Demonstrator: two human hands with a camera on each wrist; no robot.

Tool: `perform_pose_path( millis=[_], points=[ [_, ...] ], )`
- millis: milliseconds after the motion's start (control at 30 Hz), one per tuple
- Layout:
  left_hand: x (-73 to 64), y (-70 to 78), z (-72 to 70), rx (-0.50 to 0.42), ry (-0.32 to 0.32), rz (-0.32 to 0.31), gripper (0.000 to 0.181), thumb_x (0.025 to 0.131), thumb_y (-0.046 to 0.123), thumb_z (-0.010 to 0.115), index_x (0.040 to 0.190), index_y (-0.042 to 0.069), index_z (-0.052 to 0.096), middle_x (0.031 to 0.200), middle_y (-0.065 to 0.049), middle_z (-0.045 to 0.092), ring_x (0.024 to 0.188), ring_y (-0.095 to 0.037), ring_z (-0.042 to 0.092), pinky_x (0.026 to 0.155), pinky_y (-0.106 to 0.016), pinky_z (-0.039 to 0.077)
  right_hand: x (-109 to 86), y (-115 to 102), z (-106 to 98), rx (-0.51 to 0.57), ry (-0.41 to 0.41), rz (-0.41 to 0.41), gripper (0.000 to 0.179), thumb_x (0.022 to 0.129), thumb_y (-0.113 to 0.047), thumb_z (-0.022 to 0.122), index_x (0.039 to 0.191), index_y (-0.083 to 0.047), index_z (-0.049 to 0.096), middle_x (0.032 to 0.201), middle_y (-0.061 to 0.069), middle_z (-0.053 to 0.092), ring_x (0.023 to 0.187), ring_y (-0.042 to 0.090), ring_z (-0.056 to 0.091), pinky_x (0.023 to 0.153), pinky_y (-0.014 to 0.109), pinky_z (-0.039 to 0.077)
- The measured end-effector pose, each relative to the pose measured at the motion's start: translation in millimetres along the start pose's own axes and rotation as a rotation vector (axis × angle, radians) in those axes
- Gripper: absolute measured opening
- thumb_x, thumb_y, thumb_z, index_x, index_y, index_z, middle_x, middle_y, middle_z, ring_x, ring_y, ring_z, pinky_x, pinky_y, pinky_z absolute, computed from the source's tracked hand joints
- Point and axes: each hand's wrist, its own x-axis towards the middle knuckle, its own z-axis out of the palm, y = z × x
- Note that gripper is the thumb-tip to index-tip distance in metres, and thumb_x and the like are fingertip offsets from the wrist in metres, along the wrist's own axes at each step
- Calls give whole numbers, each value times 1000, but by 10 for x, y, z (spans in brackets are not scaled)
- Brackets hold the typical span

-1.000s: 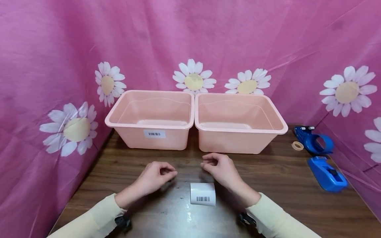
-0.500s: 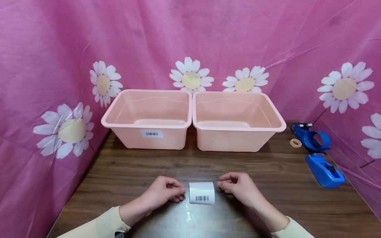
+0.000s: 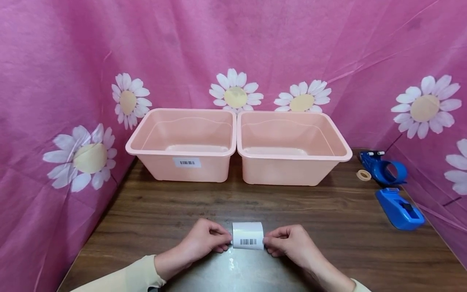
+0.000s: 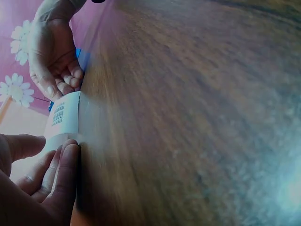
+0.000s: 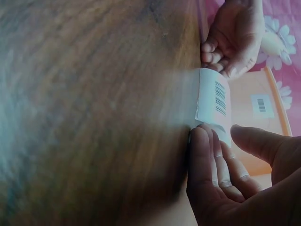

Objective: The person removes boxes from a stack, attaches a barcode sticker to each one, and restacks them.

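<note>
A white barcode label [image 3: 248,236], bowed upward in a curl, lies on the wooden table between both hands. My left hand [image 3: 208,239] is at its left end and my right hand [image 3: 293,245] at its right end. In the left wrist view, the fingertips [image 4: 70,145] are right at the label's near end, with the thumb held apart from them. The right wrist view shows the same on the other side: fingertips [image 5: 201,132] at the label's end, a gap up to the thumb. Faint creases of the label show between thumb and fingers there.
Two pink bins stand side by side behind the hands; the left bin [image 3: 182,172] bears a barcode label [image 3: 187,162], the right bin [image 3: 288,172] has a bare front. At far right are two blue tape dispensers [image 3: 399,211] and a tape roll [image 3: 363,175].
Both hands have come back toward the person from near the bins and closed in on the label from either side. The label stays in place.
</note>
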Motion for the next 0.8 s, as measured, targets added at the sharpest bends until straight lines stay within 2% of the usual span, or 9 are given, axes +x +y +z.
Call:
perform_pose_path(
  millis=[167, 400, 800],
  points=[
    [16, 14, 28, 34, 2, 4, 15, 98, 3, 82, 105, -10, 84, 88, -21, 83, 68, -8, 74, 66, -23, 66, -7, 13, 14, 26, -3, 9, 25, 102, -9, 82, 110, 14, 80, 94, 18, 85, 77, 14, 78, 71, 28, 69],
    [38, 51, 57, 55, 2, 14, 12, 98, 4, 83, 99, -8, 84, 82, -20, 82, 66, -8, 72, 64, -23, 65, -13, 19, 28, 2, 8, 7, 23, 101, -9, 82, 109, 12, 79, 91, 13, 84, 77, 15, 77, 71, 28, 68],
    [31, 36, 31, 78, 8, 22, 11, 97, 3, 83, 97, -8, 83, 80, -19, 81, 67, -9, 73, 65, -25, 67, -30, 5, 55, -16, -11, -44, 20, 99, -7, 82, 104, 11, 79, 85, 8, 80, 74, 15, 73, 69, 27, 67]
  ],
)
